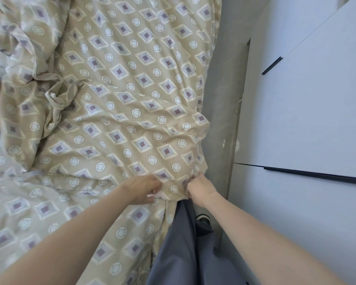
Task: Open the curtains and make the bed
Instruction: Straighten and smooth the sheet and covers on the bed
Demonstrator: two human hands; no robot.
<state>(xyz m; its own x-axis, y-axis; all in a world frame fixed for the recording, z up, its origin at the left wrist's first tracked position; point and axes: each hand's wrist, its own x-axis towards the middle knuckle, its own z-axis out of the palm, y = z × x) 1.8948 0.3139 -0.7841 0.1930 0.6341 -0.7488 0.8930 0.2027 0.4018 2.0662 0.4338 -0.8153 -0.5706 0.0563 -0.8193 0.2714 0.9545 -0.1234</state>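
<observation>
The duvet (119,95), beige with a diamond and circle pattern, covers most of the frame, from the top down to the lower left. Its near edge is at the lower middle, and there both hands hold it. The left hand (141,189) pinches the edge with curled fingers, and the right hand (200,188) clenches a fold of the same edge just beside it, at the right side of the bed.

I think the person is pulling the duvet to spread it flat. The two hands grip very near to each other, so a pull from here can drag only a narrow strip and leave the rest wrinkled. In the left middle of the frame the cloth is bunched into a knot of folds (56,101); this can catch and keep the left part crumpled. The thin cloth can also slip out from a small pinch.

On the right of the frame is a white wardrobe (308,112) with dark handles, and between it and the bed runs a narrow grey floor (220,112). The person's grey trousers (185,243) stand there, so there is little room to step back. No curtains are in view
</observation>
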